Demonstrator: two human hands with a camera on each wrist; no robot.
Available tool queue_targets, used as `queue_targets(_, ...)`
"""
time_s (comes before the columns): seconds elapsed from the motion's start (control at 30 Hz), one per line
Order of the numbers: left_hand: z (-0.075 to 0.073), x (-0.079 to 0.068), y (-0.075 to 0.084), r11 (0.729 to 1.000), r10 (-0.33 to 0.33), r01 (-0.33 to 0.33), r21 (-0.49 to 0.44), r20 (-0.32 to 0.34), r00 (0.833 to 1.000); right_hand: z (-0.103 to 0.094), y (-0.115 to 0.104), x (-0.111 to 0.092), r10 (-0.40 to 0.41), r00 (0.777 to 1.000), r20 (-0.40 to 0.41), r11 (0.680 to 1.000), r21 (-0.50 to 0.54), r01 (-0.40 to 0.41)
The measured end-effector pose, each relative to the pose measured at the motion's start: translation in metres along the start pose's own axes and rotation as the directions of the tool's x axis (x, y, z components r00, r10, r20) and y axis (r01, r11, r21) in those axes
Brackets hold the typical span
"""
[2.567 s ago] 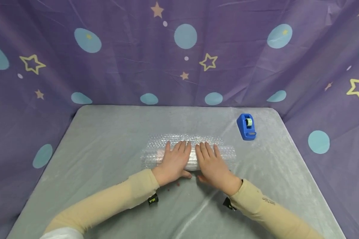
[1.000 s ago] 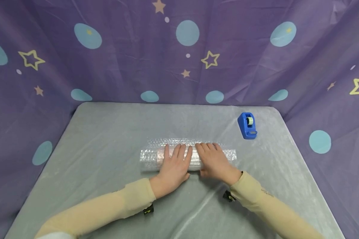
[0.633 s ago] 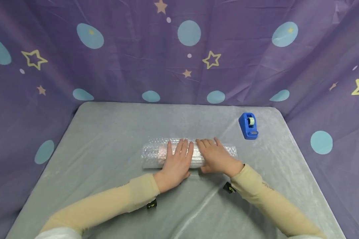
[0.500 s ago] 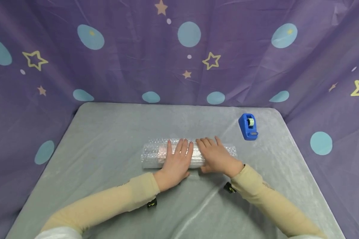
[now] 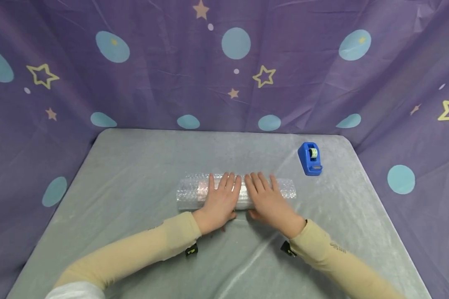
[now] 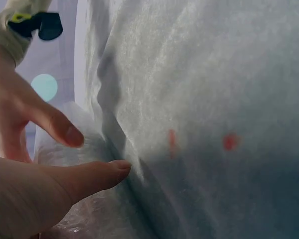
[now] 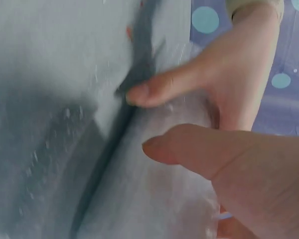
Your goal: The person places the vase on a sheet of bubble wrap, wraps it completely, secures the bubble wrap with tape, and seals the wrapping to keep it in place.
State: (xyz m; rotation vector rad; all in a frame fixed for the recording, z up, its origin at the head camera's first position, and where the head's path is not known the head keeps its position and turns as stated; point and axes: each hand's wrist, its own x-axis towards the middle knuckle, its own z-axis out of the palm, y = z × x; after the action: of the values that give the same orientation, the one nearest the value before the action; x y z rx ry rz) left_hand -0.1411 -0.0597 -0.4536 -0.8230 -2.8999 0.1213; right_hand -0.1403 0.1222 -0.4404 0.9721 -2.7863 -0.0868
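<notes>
A roll of bubble wrap (image 5: 188, 197) lies crosswise on the grey-covered table, and a pale pink patch shows through its left part. What is wrapped inside cannot be made out clearly. Across the roll's middle rests my left hand (image 5: 220, 203), fingers straight and pointing away from me. Just to its right my right hand (image 5: 271, 205) presses on the roll in the same way, its fingers spread. Both thumbs stay on the near side, as the left wrist view shows with the left hand (image 6: 50, 194) and the right wrist view with the right hand (image 7: 254, 174).
A blue tape dispenser (image 5: 309, 159) with a roll of tape stands at the back right of the table (image 5: 134, 166). Small red marks (image 6: 230, 142) show on the cloth near the left thumb. A purple curtain (image 5: 164, 74) with stars and dots hangs behind.
Less loose bubble wrap lies flat beyond the roll than at first. My right hand's fingers, bent over the roll a second ago, are straighter now. The tape dispenser has stayed put.
</notes>
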Motion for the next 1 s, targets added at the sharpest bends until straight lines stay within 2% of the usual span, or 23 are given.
queue_targets(0.17,0.001,0.004,-0.002,0.999,-0.009,0.009,-0.032,-0.006,1.000,0.005,-0.008,-0.004,0.012,0.999,-0.038,1.000,-0.019,-0.013)
queue_targets(0.33,0.004,0.009,-0.005,0.999,-0.021,0.020,-0.038,-0.015,1.000,0.016,-0.010,0.000,0.013,0.994,-0.108,0.992,-0.126,-0.027)
queue_targets(0.6,0.008,0.007,-0.004,0.998,-0.057,0.055,-0.020,-0.082,0.995,0.030,-0.006,0.006,0.003,0.977,-0.214,0.974,-0.220,-0.051)
queue_targets(0.8,0.010,0.002,0.000,0.998,-0.058,0.060,0.005,-0.131,0.990,0.035,-0.003,0.012,0.004,0.975,-0.222,0.970,-0.236,-0.058)
queue_targets(1.0,0.009,-0.001,0.001,0.997,-0.075,0.072,-0.024,-0.133,0.988,0.035,0.003,0.017,0.005,0.975,-0.224,0.976,-0.212,-0.053)
